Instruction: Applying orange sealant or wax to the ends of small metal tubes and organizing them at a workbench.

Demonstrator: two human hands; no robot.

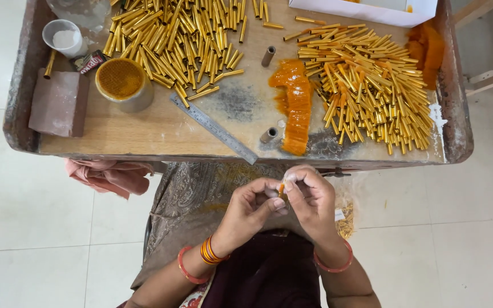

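My left hand (250,208) and my right hand (314,201) meet in front of my lap, below the table's near edge. Both pinch one small orange piece (281,189) between their fingertips; most of it is hidden by the fingers. On the wooden table (144,128) lie two big heaps of thin gold tubes, one at the upper left (172,40) and one at the right (366,85). A strip of stacked orange pieces (295,105) lies between the heaps.
A steel ruler (215,129) lies slanted near the front edge. A round tin of orange powder (122,82), a white cup (64,37) and a brown block (58,102) stand at the left. Two short grey tubes (268,56) (269,135) lie mid-table. A pink cloth (112,177) hangs below.
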